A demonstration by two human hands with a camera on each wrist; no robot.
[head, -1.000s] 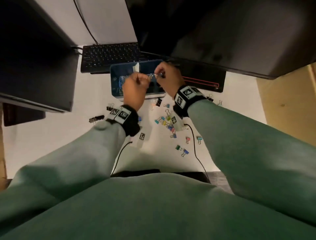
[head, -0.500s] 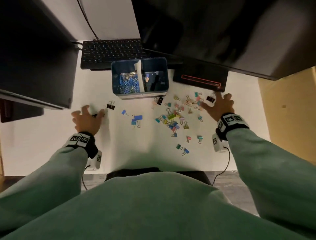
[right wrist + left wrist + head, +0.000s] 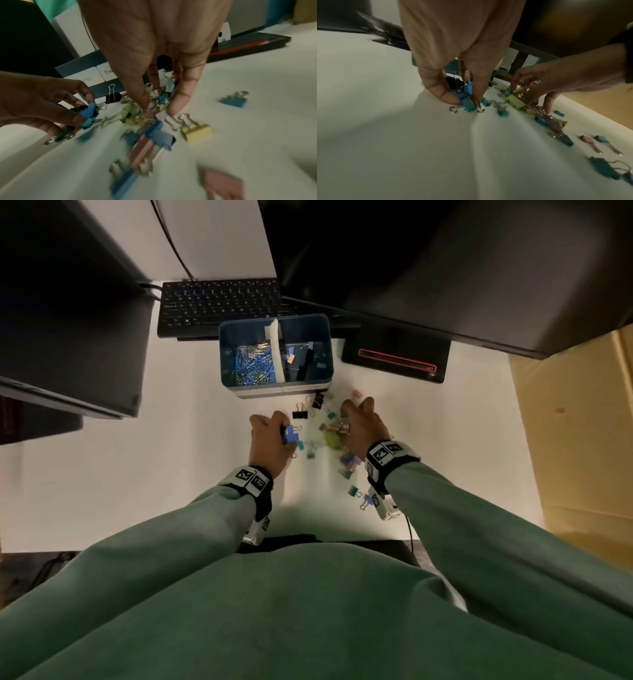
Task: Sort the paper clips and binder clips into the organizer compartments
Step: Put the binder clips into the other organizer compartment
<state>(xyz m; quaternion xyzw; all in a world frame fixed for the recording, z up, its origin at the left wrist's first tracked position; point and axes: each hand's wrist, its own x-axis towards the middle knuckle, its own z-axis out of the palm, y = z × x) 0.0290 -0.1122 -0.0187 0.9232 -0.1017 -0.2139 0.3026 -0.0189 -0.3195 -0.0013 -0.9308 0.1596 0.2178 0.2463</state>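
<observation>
— What have the hands got?
— The left hand (image 3: 270, 440) pinches blue binder clips (image 3: 468, 88) between thumb and curled fingers. The right hand (image 3: 363, 428) has its fingers bent down into the clip pile (image 3: 337, 440); whether it grips any, I can't tell.
— And around them?
— A white desk (image 3: 137, 474). Just beyond the hands stands the blue organizer (image 3: 239, 386): paper clips (image 3: 253, 364) in its left compartment, binder clips in its right. Behind that, a keyboard (image 3: 219, 302).
</observation>
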